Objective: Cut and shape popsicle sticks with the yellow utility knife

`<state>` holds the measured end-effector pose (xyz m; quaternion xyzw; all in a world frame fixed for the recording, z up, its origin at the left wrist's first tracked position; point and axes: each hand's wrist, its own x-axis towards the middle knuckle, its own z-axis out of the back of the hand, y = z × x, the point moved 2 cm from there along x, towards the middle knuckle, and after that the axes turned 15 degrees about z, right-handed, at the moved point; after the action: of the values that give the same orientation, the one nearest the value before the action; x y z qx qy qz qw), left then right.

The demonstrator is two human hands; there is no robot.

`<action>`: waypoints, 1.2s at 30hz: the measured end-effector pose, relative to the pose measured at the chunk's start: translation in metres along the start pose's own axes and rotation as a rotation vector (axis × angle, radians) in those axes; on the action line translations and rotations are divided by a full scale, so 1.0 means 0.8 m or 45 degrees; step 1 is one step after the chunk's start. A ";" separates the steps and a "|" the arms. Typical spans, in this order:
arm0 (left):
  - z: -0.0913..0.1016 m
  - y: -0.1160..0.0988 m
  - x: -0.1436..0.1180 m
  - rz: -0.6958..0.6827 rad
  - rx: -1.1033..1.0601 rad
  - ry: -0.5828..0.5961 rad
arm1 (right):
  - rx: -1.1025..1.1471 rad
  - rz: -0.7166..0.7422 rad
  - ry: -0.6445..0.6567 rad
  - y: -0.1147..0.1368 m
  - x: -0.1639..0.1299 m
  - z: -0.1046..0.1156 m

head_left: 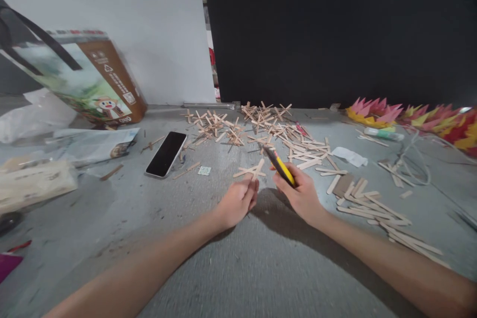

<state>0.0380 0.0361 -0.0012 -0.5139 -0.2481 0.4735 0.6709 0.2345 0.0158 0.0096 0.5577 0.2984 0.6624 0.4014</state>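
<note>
One wooden stick, left hand is pinching it; right hand is gripping a yellow-black tool; crossed sticks are lying beyond

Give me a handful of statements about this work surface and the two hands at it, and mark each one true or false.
1. The left hand grips a wooden stick. True.
2. The other hand is empty. False: the right hand holds a yellow-and-black tool.
3. A phone lies on the table, to the left of both hands. True.
4. The phone's screen is brightly lit. False: it is dark.
5. All the other wooden pieces are packed in a box. False: loose sticks lie spread on the table.
6. A printed bag with dark straps is on the left side. True.
</note>
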 end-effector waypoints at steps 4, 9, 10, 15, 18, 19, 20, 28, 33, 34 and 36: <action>-0.003 0.002 -0.003 -0.079 0.093 0.129 | -0.212 0.148 0.054 -0.002 -0.002 -0.005; -0.003 0.001 -0.003 -0.161 0.153 0.103 | -0.264 0.203 0.105 -0.004 -0.002 -0.011; -0.003 0.001 -0.003 -0.177 0.169 0.087 | -0.275 0.217 0.121 -0.005 -0.003 -0.012; -0.007 0.010 0.004 -0.196 0.353 0.028 | -0.319 0.216 0.160 -0.010 -0.009 -0.013; -0.011 0.020 0.009 -0.238 0.422 -0.023 | -0.331 0.172 0.200 -0.008 -0.010 -0.015; -0.012 0.022 0.010 -0.253 0.417 -0.045 | -0.336 0.161 0.203 -0.006 -0.010 -0.016; -0.013 0.025 0.011 -0.261 0.405 -0.058 | -0.347 0.149 0.202 -0.004 -0.009 -0.017; -0.006 0.021 0.014 -0.031 -0.100 -0.083 | -0.300 0.103 0.267 0.008 -0.022 -0.035; 0.015 0.009 0.025 0.234 -0.921 -0.038 | -0.242 0.123 0.257 0.009 -0.031 -0.037; 0.017 0.008 0.026 0.245 -1.051 -0.017 | -0.254 0.106 0.222 0.008 -0.028 -0.033; 0.020 0.006 0.028 0.261 -1.206 0.044 | -0.288 0.062 0.155 0.003 -0.022 -0.025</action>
<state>0.0326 0.0633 -0.0039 -0.7924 -0.3732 0.3637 0.3170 0.2158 0.0005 -0.0010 0.4747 0.2319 0.7339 0.4268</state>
